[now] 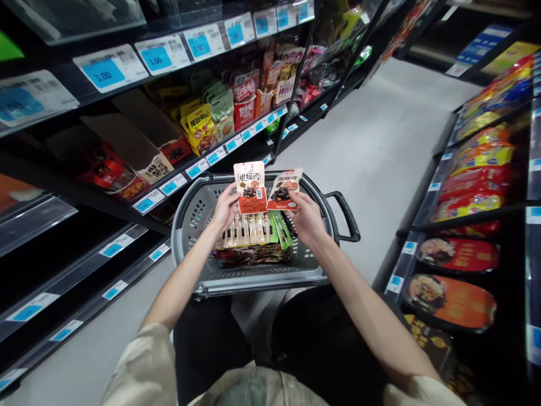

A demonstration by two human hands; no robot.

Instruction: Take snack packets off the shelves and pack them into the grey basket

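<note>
Shirt [256,389], 2 packets [252,189] over basket [262,279] of pouches [243,232]

One left hand [227,207] and one right hand [306,212] hold one packet [250,194] and one packet [279,190] respectively, two in all. There is one basket [262,277], with one loop handle [350,220] jutting from its right end. Inside it stand at least five pale packets [243,230] and at least two green packets [282,231], packed too closely for an exact count. Two shelf units [25,316] [422,225] show, one on each side. Eight price tags [103,72] line the upper left rail; the bottom left rail has four. Two oval tubs [469,307] sit on the right. Two sleeves [137,363] and two trouser legs [200,338] show.
</note>
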